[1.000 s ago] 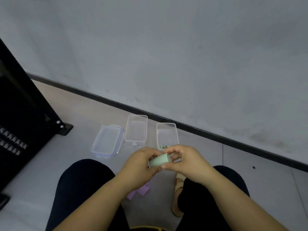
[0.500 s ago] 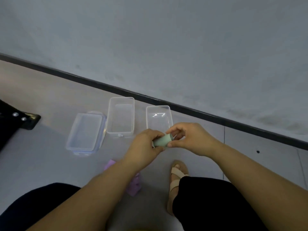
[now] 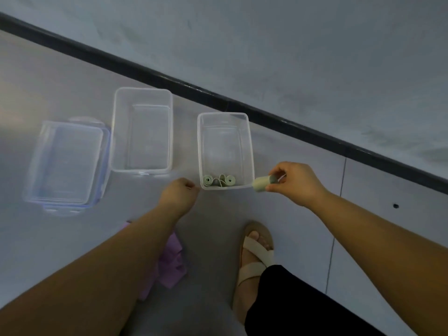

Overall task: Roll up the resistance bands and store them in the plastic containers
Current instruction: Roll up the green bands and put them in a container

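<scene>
My right hand (image 3: 294,184) pinches a rolled pale green band (image 3: 262,183) just beside the near right corner of the right clear container (image 3: 249,151). Inside that container, at its near end, lie rolled green bands (image 3: 219,181). My left hand (image 3: 178,196) hovers with curled fingers, holding nothing, just left of that container's near left corner. The middle clear container (image 3: 141,128) has nothing in it. Purple bands (image 3: 171,260) lie on the floor, partly hidden under my left forearm.
Stacked clear lids with blue trim (image 3: 66,163) lie at the left. A black baseboard (image 3: 218,98) runs along the wall behind the containers. My sandalled foot (image 3: 254,253) and dark trouser leg are at the bottom centre.
My hands have parted: the left let go of the green roll, and the right carried it rightward to the right container's near corner. The camera has tilted down and closer.
</scene>
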Tool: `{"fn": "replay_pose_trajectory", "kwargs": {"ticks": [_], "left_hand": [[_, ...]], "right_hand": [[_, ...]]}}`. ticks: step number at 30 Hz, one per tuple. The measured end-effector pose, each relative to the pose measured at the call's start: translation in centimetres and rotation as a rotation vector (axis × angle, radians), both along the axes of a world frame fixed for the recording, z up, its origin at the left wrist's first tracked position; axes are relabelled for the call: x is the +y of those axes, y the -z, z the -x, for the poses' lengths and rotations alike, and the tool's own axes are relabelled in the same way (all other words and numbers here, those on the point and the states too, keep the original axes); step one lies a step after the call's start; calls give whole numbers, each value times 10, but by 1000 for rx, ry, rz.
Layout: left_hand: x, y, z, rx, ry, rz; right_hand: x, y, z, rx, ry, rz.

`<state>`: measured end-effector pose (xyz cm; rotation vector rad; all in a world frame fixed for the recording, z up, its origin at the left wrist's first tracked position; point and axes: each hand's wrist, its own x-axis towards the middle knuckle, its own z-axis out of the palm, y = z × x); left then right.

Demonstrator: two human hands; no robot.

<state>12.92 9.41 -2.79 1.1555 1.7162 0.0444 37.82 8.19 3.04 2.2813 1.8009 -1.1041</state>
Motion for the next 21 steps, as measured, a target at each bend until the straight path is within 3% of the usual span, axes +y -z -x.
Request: {"fn": "replay_pose_trajectory", "kwargs": {"ticks": [8, 21], "left_hand": [[28, 51, -14, 17, -107, -9], [25, 80, -20, -232, -462, 57]], "right_hand": [[43, 47, 18, -119, -239, -28], [57, 106, 41, -337, -576, 67]]}}
